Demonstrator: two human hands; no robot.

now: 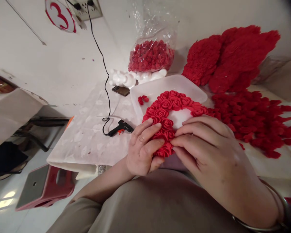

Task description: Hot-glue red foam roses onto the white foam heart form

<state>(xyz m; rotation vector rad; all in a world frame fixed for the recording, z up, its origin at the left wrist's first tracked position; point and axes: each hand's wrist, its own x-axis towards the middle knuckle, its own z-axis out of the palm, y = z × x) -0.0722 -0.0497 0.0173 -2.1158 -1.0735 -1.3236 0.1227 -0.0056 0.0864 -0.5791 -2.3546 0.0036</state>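
Observation:
A curved, wreath-like piece covered in red foam roses [176, 103] is held in front of my body, over the near edge of a white plastic tray [194, 89]. My left hand [144, 147] grips its lower left part, with the fingers on top and the thumb at the near end. The thumb and fingertips of my right hand [208, 149] pinch the edge of a rose on that same near end. Whether a loose petal is between these fingertips I cannot tell. My right hand hides part of the piece's right side.
Left of the tray lies a black glue gun [121, 127], its cord running up to a wall socket [89, 9]. Loose red petals [254, 119] and red flower bundles [232, 58] cover the right side. Behind stand a bag of red roses [151, 55], white foam shapes [123, 78] and a phone [121, 91].

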